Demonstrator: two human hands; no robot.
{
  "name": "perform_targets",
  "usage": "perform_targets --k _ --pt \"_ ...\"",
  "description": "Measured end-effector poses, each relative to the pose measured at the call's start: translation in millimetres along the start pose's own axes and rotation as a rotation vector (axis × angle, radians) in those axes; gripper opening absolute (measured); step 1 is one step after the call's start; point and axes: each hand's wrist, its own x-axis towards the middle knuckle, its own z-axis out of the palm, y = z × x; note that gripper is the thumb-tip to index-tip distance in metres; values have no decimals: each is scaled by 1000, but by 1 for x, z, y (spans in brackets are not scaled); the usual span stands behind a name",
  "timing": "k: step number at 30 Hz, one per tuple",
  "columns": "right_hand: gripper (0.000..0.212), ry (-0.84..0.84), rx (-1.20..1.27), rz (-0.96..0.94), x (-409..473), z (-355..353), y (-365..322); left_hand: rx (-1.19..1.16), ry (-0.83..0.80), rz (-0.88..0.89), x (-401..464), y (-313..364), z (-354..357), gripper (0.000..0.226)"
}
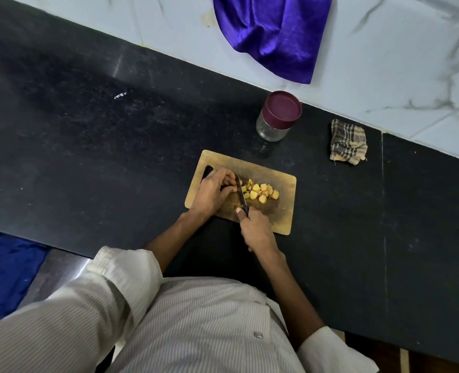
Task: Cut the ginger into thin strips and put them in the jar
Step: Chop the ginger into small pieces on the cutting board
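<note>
Nearest the camera is the person's pale striped shirt (169,319), sleeves rolled, both forearms reaching to the rectangular wooden cutting board (282,211) on the black stone bench (88,130). The right hand (256,231), at the board's near edge, is clenched round the black handle of a small knife (241,193) whose blade points away across the board. The left hand (213,192), on the board's left half, curls over and pins the uncut ginger piece (229,184) with fingertips tight against the blade. Just right of the blade lies a heap of yellow ginger slices (262,193): chunky rounds, not yet strips. The risk I see is a nicked fingertip, since the fingers sit so close to the edge, or a slip on the small stub. Beyond the board's far edge stands the clear glass jar (278,117), its maroon lid on. Right of the board lies a checked rag (348,142); a purple satin cloth (272,33) drapes the marbled white tiles beyond.
</note>
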Motion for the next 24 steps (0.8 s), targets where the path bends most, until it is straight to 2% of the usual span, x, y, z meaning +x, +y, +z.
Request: perform_targets --k 7,16,24 --pt "34 6 -84 -6 -1 -4 -3 -14 -1 -5 1 -2 0 29" --pt "30 19 -124 -18 1 -2 -2 -40 41 -20 -1 -4 3 33" --pt "29 6 -127 28 4 1 -7 -66 50 -70 2 -2 3 21"
